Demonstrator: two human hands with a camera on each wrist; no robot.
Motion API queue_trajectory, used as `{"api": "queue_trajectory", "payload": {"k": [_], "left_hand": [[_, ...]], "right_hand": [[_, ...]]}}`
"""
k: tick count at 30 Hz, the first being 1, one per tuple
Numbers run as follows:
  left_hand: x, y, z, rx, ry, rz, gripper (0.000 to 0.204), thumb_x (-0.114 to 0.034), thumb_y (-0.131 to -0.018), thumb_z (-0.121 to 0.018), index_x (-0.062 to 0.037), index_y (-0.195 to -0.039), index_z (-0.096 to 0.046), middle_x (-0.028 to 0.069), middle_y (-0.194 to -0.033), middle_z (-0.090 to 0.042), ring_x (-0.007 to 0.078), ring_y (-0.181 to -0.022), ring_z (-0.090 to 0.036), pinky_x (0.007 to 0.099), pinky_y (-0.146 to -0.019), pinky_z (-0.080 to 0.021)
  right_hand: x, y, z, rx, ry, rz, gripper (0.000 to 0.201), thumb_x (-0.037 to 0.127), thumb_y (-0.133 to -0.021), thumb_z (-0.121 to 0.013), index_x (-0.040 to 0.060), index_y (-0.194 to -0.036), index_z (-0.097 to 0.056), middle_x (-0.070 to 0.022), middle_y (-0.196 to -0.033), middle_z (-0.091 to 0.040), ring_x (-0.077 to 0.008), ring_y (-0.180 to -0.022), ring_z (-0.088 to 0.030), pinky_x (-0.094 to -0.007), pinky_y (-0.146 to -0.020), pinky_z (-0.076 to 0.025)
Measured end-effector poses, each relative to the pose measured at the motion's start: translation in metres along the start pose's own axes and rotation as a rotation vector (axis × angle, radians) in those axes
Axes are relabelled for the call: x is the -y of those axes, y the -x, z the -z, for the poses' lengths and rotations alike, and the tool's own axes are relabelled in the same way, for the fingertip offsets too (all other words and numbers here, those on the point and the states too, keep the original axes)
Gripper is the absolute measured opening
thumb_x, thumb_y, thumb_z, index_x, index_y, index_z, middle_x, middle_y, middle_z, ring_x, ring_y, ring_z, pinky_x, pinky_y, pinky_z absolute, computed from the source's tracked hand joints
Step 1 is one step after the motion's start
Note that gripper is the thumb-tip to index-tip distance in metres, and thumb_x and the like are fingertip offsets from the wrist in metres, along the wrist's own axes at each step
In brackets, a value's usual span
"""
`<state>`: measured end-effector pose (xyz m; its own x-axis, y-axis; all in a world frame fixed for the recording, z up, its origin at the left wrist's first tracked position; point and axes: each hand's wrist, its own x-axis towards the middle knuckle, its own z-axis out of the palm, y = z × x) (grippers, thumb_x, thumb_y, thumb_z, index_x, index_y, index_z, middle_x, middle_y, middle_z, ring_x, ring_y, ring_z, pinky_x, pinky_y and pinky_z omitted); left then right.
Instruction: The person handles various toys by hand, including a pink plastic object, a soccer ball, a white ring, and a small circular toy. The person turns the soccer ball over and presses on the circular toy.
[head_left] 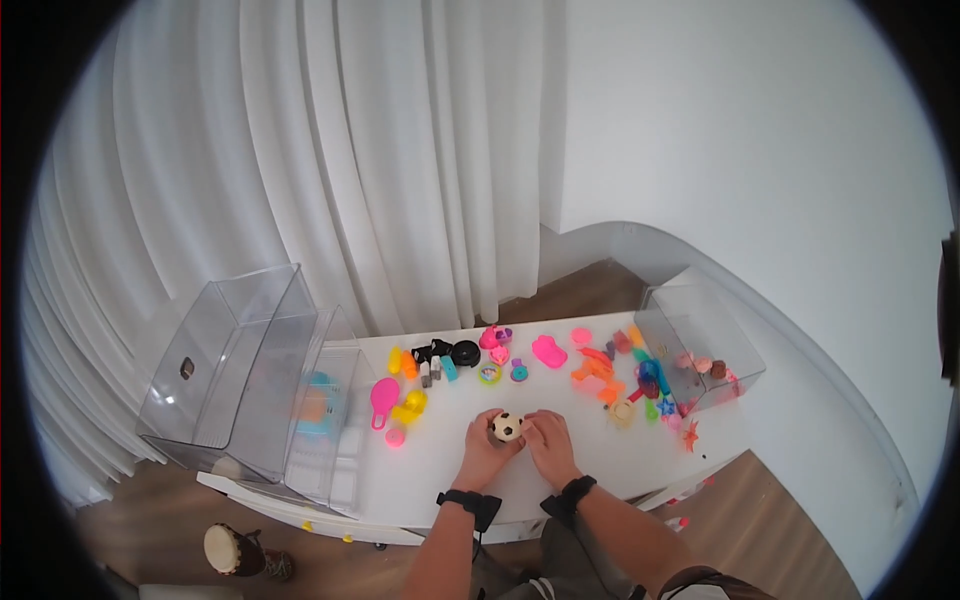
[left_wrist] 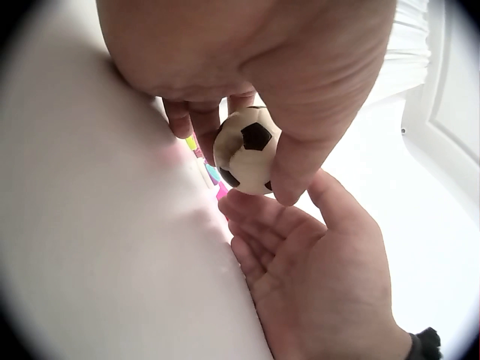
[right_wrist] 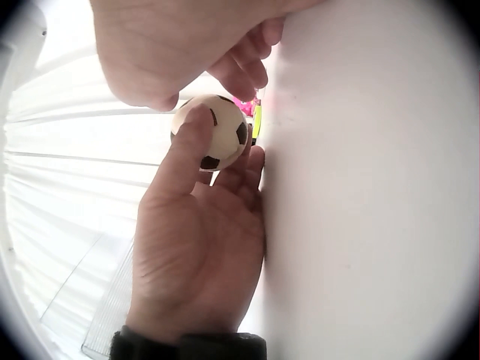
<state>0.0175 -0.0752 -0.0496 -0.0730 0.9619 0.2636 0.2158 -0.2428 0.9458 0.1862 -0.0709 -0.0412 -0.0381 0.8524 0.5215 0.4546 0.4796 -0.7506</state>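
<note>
Nearest, my left hand (head_left: pixel 486 456) grips the soccer ball (head_left: pixel 507 427); my right hand (head_left: pixel 552 447), fingers loosely extended, is beside it.

Looks like a home playroom: long white curtains (head_left: pixel 430 150), wood floor (head_left: pixel 330 565), small drum (head_left: pixel 235 550), toys spread across white table (head_left: pixel 500 395).

Beyond the far edge of the white table (head_left: pixel 625 455), white curtains (head_left: pixel 420 150) hang in long folds beside a plain pale wall (head_left: pixel 720 130); brown wood-look floor (head_left: pixel 585 285) (streaked with soft light) shows past that edge and around both near corners
</note>
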Motion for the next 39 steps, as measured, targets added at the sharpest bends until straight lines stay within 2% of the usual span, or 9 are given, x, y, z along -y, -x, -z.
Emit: {"api": "queue_trajectory", "payload": {"k": [5,9,13,17,20,25,32,35,39], "left_hand": [[-0.026,0.001,-0.001,0.049,0.054,0.036,0.057,-0.02,-0.087,-0.09,-0.0016,-0.132,-0.06,0.0102,-0.124,-0.068,0.0202,-0.115,-0.064,0.0357,-0.105,-0.051],[-0.038,0.008,0.007,0.04,0.206,0.174,0.039,-0.034,-0.106,-0.069,-0.0017,-0.126,-0.063,0.0092,-0.112,-0.072,0.0191,-0.1,-0.067,0.0332,-0.096,-0.051],[-0.034,0.007,0.016,0.045,0.315,0.319,0.048,-0.046,-0.113,-0.05,-0.0025,-0.119,-0.067,0.0074,-0.102,-0.073,0.0163,-0.089,-0.066,0.0297,-0.085,-0.049],[-0.027,0.005,0.014,0.06,0.347,0.36,0.04,-0.039,-0.111,-0.058,-0.0015,-0.125,-0.063,0.0079,-0.111,-0.072,0.0149,-0.097,-0.066,0.0292,-0.09,-0.051],[-0.022,0.007,0.003,-0.05,0.306,0.225,0.039,-0.02,-0.103,-0.073,-0.0024,-0.133,-0.056,0.0078,-0.119,-0.069,0.0153,-0.105,-0.066,0.0299,-0.096,-0.053],[-0.017,0.005,0.002,0.056,0.167,0.145,0.069,0.003,-0.085,-0.086,-0.0074,-0.143,-0.048,0.0057,-0.125,-0.063,0.016,-0.114,-0.065,0.0315,-0.103,-0.054],[-0.019,0.004,0.0,-0.021,0.209,0.137,0.066,-0.005,-0.087,-0.087,-0.0017,-0.141,-0.049,0.0083,-0.127,-0.064,0.0158,-0.114,-0.064,0.031,-0.099,-0.055],[-0.019,0.001,0.003,-0.022,0.385,0.327,0.066,-0.005,-0.089,-0.086,-0.0023,-0.144,-0.049,0.0081,-0.131,-0.064,0.0159,-0.115,-0.065,0.0314,-0.105,-0.053],[-0.017,0.006,0.002,-0.04,0.334,0.185,0.067,-0.002,-0.087,-0.084,-0.0043,-0.145,-0.05,0.0075,-0.131,-0.066,0.0167,-0.119,-0.065,0.0312,-0.106,-0.052]], "right_hand": [[0.004,-0.002,0.002,-0.052,-0.017,0.007,0.025,0.027,-0.102,-0.067,0.0031,-0.102,-0.073,-0.0154,-0.109,-0.072,-0.039,-0.12,-0.06,-0.0488,-0.106,-0.048],[0.002,0.002,-0.001,-0.111,-0.065,-0.018,0.025,0.027,-0.101,-0.068,0.002,-0.099,-0.071,-0.0171,-0.106,-0.072,-0.0404,-0.119,-0.06,-0.0491,-0.105,-0.049],[0.001,0.004,0.001,-0.077,-0.054,-0.013,0.023,0.025,-0.1,-0.067,0.003,-0.101,-0.072,-0.0154,-0.108,-0.072,-0.0388,-0.121,-0.06,-0.0486,-0.106,-0.049],[-0.001,0.002,0.0,-0.058,-0.074,-0.012,0.02,0.022,-0.096,-0.068,0.0025,-0.098,-0.071,-0.0167,-0.109,-0.071,-0.0397,-0.12,-0.06,-0.0492,-0.105,-0.049],[-0.001,0.002,-0.002,-0.089,-0.069,0.005,0.017,0.02,-0.095,-0.068,0.0038,-0.098,-0.071,-0.016,-0.109,-0.07,-0.0393,-0.118,-0.06,-0.0494,-0.104,-0.05],[0.003,-0.002,0.005,-0.049,-0.085,-0.018,0.016,0.019,-0.094,-0.067,0.0039,-0.098,-0.071,-0.0156,-0.108,-0.07,-0.0385,-0.117,-0.06,-0.049,-0.103,-0.05],[0.008,-0.002,0.004,-0.058,-0.076,-0.035,0.018,0.021,-0.098,-0.065,0.0039,-0.099,-0.071,-0.0153,-0.105,-0.07,-0.0377,-0.117,-0.061,-0.048,-0.102,-0.05],[0.004,-0.001,0.004,-0.034,-0.079,-0.041,0.024,0.025,-0.101,-0.064,0.0027,-0.105,-0.071,-0.0173,-0.11,-0.07,-0.0375,-0.117,-0.061,-0.0477,-0.102,-0.05],[0.008,-0.004,0.004,-0.034,-0.083,-0.06,0.018,0.021,-0.098,-0.064,0.0041,-0.101,-0.071,-0.0155,-0.106,-0.071,-0.038,-0.116,-0.061,-0.0481,-0.101,-0.05]]}}
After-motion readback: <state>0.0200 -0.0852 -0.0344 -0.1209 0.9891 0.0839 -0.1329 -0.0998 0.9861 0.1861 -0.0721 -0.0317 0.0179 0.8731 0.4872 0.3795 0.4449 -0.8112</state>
